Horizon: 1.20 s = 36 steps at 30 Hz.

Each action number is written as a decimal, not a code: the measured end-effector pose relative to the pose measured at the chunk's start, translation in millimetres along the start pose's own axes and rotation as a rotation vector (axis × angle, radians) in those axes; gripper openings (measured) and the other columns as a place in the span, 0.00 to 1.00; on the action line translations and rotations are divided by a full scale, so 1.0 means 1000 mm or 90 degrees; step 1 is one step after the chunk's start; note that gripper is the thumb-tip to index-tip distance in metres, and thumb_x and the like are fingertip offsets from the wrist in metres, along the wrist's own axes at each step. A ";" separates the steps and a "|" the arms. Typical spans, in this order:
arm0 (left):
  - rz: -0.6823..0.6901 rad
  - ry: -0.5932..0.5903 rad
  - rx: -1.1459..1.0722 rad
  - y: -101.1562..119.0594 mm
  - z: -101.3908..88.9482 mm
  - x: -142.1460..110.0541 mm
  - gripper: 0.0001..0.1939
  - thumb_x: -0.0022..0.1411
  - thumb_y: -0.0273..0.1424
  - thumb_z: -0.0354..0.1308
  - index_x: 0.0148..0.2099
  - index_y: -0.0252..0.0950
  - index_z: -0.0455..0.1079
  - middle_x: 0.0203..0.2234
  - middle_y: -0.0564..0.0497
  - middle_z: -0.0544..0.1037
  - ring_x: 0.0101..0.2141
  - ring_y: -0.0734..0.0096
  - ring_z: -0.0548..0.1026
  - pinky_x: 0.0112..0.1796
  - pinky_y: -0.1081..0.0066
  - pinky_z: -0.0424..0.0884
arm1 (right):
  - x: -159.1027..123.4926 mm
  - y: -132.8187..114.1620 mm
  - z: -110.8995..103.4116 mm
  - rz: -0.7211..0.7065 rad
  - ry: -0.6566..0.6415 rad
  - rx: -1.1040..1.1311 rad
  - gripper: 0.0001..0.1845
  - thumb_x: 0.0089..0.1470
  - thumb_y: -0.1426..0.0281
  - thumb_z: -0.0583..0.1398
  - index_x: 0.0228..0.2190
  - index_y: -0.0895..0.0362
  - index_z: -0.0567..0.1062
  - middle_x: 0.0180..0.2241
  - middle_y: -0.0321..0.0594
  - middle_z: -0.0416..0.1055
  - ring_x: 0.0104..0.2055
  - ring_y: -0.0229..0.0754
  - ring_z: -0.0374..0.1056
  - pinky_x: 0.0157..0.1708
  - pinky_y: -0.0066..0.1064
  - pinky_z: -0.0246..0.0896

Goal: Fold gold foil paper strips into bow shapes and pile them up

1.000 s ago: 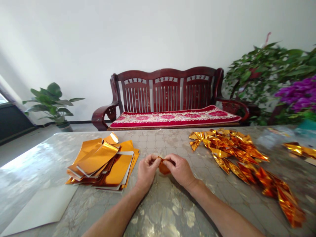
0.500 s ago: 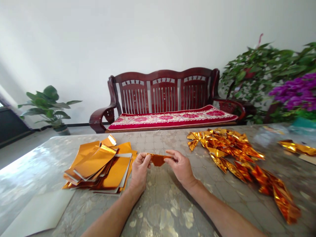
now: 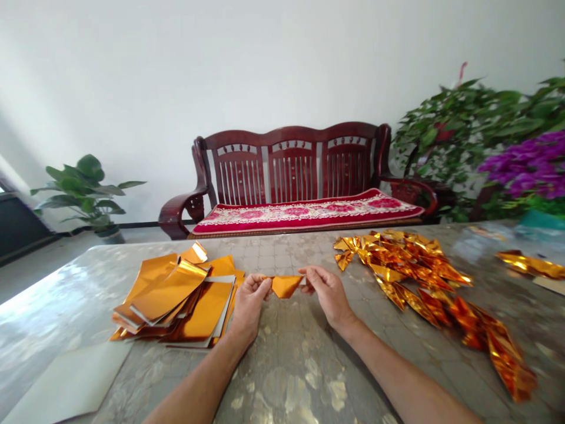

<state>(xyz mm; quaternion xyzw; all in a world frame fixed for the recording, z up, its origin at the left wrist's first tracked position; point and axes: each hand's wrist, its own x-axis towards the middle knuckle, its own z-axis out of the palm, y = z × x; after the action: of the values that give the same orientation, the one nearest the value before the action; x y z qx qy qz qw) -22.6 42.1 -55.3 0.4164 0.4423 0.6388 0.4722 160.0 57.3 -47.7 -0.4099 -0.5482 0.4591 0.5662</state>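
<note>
Between my two hands a small folded piece of gold foil paper (image 3: 286,286) is held just above the table, its lower edge tapering to a narrower flat bottom. My left hand (image 3: 251,300) pinches its left end between thumb and fingers. At the other end, my right hand (image 3: 325,294) has thumb and fingers closed on the right tip, where a bit of pale paper shows. To the left lies a loose pile of gold foil sheets (image 3: 176,294) with pale backs. A heap of folded gold foil pieces (image 3: 406,259) spreads out on the right.
A pale sheet (image 3: 70,380) lies at the table's front left. Clear plastic packaging (image 3: 485,241) and another gold foil piece (image 3: 529,264) rest at the far right. Beyond the patterned table (image 3: 282,365) stands a dark red wooden bench (image 3: 293,159), with plants either side.
The foil piece now catches the light and looks brighter gold. My right hand has shifted slightly right, with its fingers drawn closer together at the tip.
</note>
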 end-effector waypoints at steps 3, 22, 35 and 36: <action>-0.052 0.002 -0.033 0.000 0.000 0.000 0.20 0.45 0.42 0.71 0.31 0.33 0.68 0.19 0.57 0.72 0.20 0.82 0.65 0.24 0.81 0.60 | 0.002 -0.002 0.000 0.061 0.000 0.131 0.20 0.50 0.55 0.64 0.38 0.57 0.79 0.23 0.34 0.72 0.24 0.36 0.67 0.26 0.26 0.60; -0.027 0.020 0.040 -0.003 0.001 -0.001 0.18 0.45 0.41 0.69 0.29 0.34 0.68 0.19 0.56 0.73 0.21 0.80 0.67 0.24 0.79 0.62 | 0.006 0.002 -0.005 0.061 -0.091 0.080 0.14 0.42 0.64 0.68 0.33 0.57 0.79 0.24 0.33 0.72 0.25 0.35 0.63 0.27 0.27 0.56; 0.280 -0.178 0.409 -0.006 -0.016 0.005 0.04 0.60 0.28 0.57 0.37 0.39 0.71 0.29 0.53 0.74 0.32 0.71 0.71 0.36 0.74 0.66 | 0.014 0.014 -0.026 -0.135 -0.095 -0.264 0.04 0.47 0.70 0.60 0.27 0.55 0.76 0.27 0.36 0.73 0.30 0.40 0.66 0.34 0.31 0.60; 0.293 -0.206 0.429 -0.003 -0.018 0.005 0.05 0.61 0.28 0.56 0.38 0.40 0.72 0.31 0.53 0.75 0.33 0.70 0.72 0.37 0.74 0.66 | 0.014 0.014 -0.027 -0.139 -0.103 -0.266 0.05 0.47 0.70 0.60 0.27 0.55 0.77 0.27 0.36 0.73 0.31 0.40 0.67 0.34 0.31 0.60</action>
<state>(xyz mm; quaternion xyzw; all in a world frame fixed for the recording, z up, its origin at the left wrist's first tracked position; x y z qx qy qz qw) -39.4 44.2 -62.6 0.7297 0.4419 0.4738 0.2185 185.9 75.3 -60.0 -0.4183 -0.7159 0.3035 0.4695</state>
